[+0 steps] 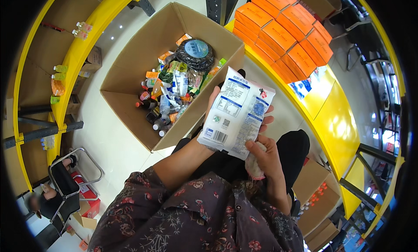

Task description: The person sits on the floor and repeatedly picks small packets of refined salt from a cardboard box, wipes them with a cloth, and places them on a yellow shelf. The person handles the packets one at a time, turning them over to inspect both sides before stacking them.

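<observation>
A sealed white plastic packet [235, 113] with blue print and a barcode lies tilted across my left hand [213, 101]. The thumb of that hand shows along the packet's left edge, and its fingertips come out past the right edge; the palm is hidden underneath. My right hand [268, 155] has its thumb on the packet's lower right corner. Tucked in the same hand is a crumpled whitish cloth [254, 165] with a pink edge. Just beyond the packet, to the left, stands a large open cardboard box [130, 69] holding bottles, small cartons and a round dark package [195, 54].
Orange boxes [277, 35] are stacked on a yellow shelf [339, 111] at right. Another yellow shelf [70, 61] at left carries small bottles [81, 30]. A person sits on a metal-framed chair [75, 173] at lower left. An open carton [315, 193] is at lower right.
</observation>
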Tool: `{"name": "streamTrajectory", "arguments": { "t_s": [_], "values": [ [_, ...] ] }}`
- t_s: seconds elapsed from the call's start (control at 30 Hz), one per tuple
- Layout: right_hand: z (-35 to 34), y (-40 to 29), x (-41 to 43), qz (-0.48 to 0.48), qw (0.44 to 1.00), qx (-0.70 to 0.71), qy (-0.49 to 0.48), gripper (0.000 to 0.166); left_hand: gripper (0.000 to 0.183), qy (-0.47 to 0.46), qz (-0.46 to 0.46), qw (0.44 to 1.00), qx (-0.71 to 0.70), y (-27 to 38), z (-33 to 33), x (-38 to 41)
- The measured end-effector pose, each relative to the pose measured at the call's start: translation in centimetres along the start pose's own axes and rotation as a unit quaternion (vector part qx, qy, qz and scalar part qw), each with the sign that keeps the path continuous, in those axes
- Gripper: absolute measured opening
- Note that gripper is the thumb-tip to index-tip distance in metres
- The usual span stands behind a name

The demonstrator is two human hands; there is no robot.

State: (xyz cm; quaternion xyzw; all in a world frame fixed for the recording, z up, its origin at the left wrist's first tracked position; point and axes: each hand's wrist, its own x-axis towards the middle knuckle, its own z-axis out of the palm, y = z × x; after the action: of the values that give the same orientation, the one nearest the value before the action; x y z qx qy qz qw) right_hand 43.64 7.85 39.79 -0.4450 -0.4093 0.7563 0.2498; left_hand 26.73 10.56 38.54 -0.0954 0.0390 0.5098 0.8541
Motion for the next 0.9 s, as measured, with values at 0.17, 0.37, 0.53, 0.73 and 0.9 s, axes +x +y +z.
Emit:
{"name": "streamTrajectory", "arguments": {
  "t_s": [0.17, 0.37, 0.53, 0.73, 0.9],
  "values": [
    [-0.06, 0.18, -0.09, 0.004, 1.0, 0.016, -0.003, 0.021, 0.09, -0.011, -0.008, 1.0, 0.01, 0.06, 0.02, 0.09],
    [-0.25, 0.12, 0.02, 0.0, 1.0, -0.016, -0.023, 0.022, 0.098, -0.019, -0.008, 1.0, 0.013, -0.01, -0.34, -0.01],
    [-0.36, 0.18, -0.17, 0.007, 0.999, -0.033, -0.021, 0.023, 0.099, -0.03, -0.015, 0.999, 0.026, -0.13, -0.59, 0.0],
    [-0.39, 0.14, -0.21, 0.004, 0.999, -0.022, -0.023, 0.023, 0.097, -0.041, -0.014, 0.998, 0.036, -0.31, -0.52, 0.06],
    [-0.59, 0.49, -0.31, 0.005, 1.0, -0.011, -0.024, 0.024, 0.099, -0.048, -0.02, 0.998, 0.026, -0.37, -0.69, 0.16]
  ]
}}
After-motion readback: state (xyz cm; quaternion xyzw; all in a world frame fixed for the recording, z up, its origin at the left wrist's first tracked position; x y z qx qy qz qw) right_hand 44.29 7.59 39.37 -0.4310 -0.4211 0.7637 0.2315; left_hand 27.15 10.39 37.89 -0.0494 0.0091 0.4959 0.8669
